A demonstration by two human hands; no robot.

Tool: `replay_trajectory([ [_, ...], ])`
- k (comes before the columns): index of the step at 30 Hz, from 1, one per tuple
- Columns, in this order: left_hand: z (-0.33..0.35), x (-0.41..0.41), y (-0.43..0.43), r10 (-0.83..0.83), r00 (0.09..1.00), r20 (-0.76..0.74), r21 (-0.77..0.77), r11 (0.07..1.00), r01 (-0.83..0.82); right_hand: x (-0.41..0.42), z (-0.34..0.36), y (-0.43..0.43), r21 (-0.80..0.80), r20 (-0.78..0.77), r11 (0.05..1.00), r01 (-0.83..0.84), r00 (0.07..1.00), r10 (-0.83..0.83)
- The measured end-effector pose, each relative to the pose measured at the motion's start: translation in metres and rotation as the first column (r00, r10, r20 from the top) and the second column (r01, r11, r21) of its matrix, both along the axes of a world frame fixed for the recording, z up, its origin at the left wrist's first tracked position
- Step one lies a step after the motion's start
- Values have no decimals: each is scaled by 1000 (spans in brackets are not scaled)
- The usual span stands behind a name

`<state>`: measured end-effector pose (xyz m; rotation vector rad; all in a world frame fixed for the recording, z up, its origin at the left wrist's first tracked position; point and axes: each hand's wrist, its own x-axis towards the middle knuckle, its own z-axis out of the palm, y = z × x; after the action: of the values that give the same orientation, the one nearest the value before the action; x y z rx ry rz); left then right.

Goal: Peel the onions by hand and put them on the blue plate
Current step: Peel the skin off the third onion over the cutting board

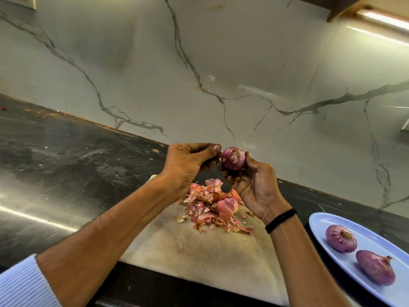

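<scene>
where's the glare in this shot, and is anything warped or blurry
Head view: glare streaks the counter at left, and the lamp at top right is blown out. The wide lens stretches the plate toward the lower right corner, where the frame cuts it off. The onion in the right hand is sharp.

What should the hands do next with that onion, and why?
Probably pick off the last scraps with the left hand. The red onion gripped in the right hand looks nearly bare, but pale brownish patches show on its top, and the left fingertips sit right beside it. Once clean, it could go on the blue plate.
</scene>
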<state>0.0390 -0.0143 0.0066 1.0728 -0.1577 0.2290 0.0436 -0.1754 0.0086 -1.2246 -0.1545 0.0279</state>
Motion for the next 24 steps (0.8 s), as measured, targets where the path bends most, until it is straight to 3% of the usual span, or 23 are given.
replay_trajectory([
  [4,-2,2,0,61,998,30,25,998,-62,0,0,0,3,-9,1000,3,1000,-3],
  [10,-5,0,3,208,963,175,320,913,-255,-1,1,1,1,-13,1000,17,1000,-17],
  [20,-10,2,0,82,979,187,456,875,-160,-7,1,8,-93,51,995,-21,998,26],
  [24,-13,7,3,118,981,156,375,912,-169,-7,0,13,-137,47,990,-27,998,33],
])
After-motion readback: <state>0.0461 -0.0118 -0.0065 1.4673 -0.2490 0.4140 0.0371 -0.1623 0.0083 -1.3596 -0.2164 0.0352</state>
